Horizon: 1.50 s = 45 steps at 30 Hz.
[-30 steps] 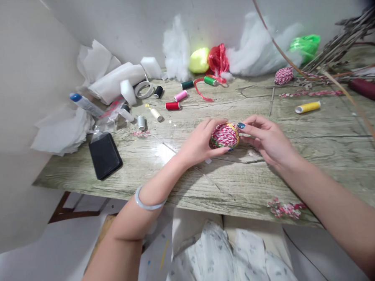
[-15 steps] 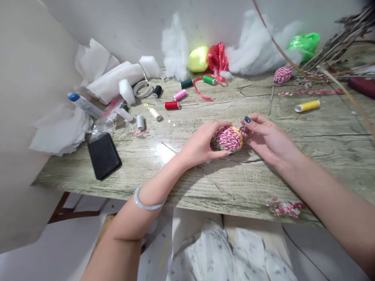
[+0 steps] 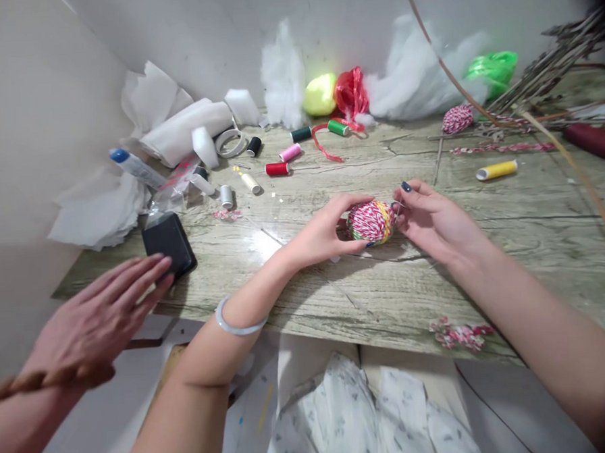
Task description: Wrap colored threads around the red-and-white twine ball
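My left hand (image 3: 328, 230) is wrapped round a ball of red-and-white twine (image 3: 371, 221), thumb below and fingers above. Yellow strands band the ball's right side, and some green shows at its lower left. At the ball's right edge, my right hand (image 3: 428, 216) pinches a thin needle (image 3: 397, 209) between thumb and fingertips. Whether a thread runs from it I cannot make out. The ball is held just over the wooden-patterned table (image 3: 296, 301).
Another person's hand (image 3: 108, 307) reaches in from the left over a black flat case (image 3: 171, 243). Thread spools, such as a red spool (image 3: 278, 169) and a yellow spool (image 3: 497, 169), lie behind my hands. White stuffing (image 3: 406, 79) and dry twigs (image 3: 552, 58) stand along the back.
Another person's hand has come in from the left onto the black case. The twine ball has turned and shifted slightly right in my left hand, and my right fingers have moved a little.
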Motion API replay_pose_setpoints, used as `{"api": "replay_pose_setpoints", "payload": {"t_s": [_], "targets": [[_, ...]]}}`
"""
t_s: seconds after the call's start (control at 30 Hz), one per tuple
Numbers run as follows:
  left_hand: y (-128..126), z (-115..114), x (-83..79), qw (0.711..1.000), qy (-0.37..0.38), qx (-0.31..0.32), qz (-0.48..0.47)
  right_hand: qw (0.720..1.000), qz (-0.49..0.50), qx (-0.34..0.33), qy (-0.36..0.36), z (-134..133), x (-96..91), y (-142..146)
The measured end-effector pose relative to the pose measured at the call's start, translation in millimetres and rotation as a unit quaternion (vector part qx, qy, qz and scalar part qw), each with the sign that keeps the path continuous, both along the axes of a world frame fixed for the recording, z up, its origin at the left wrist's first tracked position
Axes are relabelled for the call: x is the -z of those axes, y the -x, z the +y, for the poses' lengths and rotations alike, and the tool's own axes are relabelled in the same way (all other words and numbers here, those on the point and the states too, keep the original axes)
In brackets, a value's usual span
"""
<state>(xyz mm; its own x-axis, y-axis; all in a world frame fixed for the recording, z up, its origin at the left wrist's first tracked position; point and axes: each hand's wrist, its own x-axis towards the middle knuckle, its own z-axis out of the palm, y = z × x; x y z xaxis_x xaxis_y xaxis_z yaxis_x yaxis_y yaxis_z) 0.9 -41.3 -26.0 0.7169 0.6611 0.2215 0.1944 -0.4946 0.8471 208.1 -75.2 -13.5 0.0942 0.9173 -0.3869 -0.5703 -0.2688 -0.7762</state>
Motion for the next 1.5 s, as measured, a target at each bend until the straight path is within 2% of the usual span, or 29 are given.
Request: {"api": "replay_pose_setpoints", "payload": {"t_s": [0.1, 0.23, 0.37, 0.53, 0.7, 0.8, 0.97, 1.27, 1.5], "targets": [[0, 0, -0.1, 1.000, -0.015, 0.001, 0.008, 1.000, -0.010, -0.003, -0.014, 0, 2.0, -1], [-1, 3, -0.2, 0.996, -0.081, -0.003, 0.021, 0.998, -0.039, -0.016, -0.043, 0, 2.8, -1], [-1, 5, -0.8, 0.992, -0.126, -0.002, 0.028, 0.999, -0.014, -0.012, -0.049, -2, -0.2, 2], [-1, 3, -0.4, 0.995, -0.096, -0.004, 0.018, 0.999, 0.010, -0.003, -0.047, -3, -0.4, 5], [-3, 1, 5.8, 0.997, -0.052, -0.051, -0.007, 0.997, -0.036, -0.005, -0.075, -4, 0.8, 8], [-4, 1, 5.4, 0.995, -0.080, -0.054, 0.002, 0.994, -0.071, -0.010, -0.088, -6, -0.5, 10], [-3, 2, -1.0, 0.991, -0.121, -0.043, 0.033, 0.995, -0.063, -0.007, -0.081, -7, -2.8, 11], [-3, 1, 0.5, 0.995, -0.085, -0.052, 0.020, 0.992, -0.078, -0.016, -0.099, -7, -4.3, 11], [-2, 2, -3.8, 0.984, -0.157, -0.073, 0.052, 0.989, -0.099, -0.016, -0.110, -9, -5.1, 12]]}}
